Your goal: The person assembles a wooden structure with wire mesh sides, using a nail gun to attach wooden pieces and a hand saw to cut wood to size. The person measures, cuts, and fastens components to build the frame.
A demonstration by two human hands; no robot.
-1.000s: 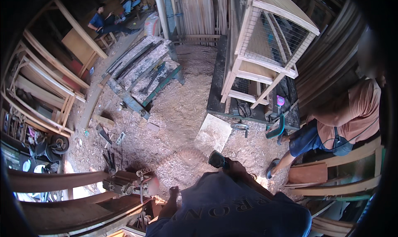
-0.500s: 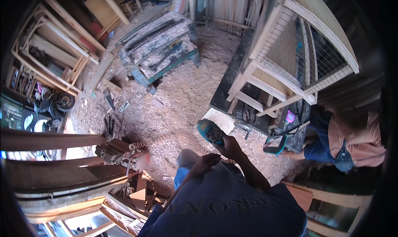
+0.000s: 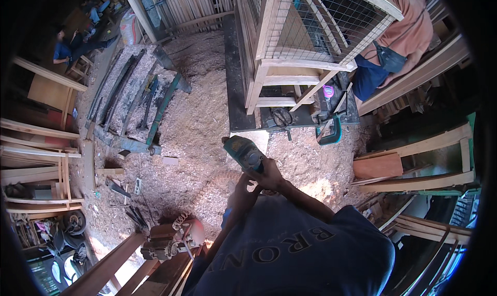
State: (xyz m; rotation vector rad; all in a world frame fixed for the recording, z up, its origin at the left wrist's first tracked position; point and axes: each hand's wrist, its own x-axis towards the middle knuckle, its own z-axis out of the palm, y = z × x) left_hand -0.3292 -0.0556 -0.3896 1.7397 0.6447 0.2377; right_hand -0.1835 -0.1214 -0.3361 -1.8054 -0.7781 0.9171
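My right hand [image 3: 269,176] is wrapped round the handle of a teal handheld power tool [image 3: 243,152] with a round silvery part on its side. The tool is held in front of my body, tilted toward the upper left. Close against it, my left hand [image 3: 245,192] has its thumb and fingers curled together by the lower end of the grip. What those fingers pinch, if anything, is hidden. Beyond the tool, a wooden frame with wire mesh [image 3: 310,63] stands on a dark worktable [image 3: 239,109].
A green clamp [image 3: 331,133], a pink tape measure [image 3: 328,91] and a black cable [image 3: 279,117] are at the table's near edge. Another person [image 3: 398,47] bends beside it. A low rack [image 3: 140,96] stands among shavings at left. An air compressor [image 3: 173,239] with coiled hose is lower left.
My view has turned right, so the mesh frame and table now appear farther left. My left hand has moved up from my body to my right hand, which still holds the tool.
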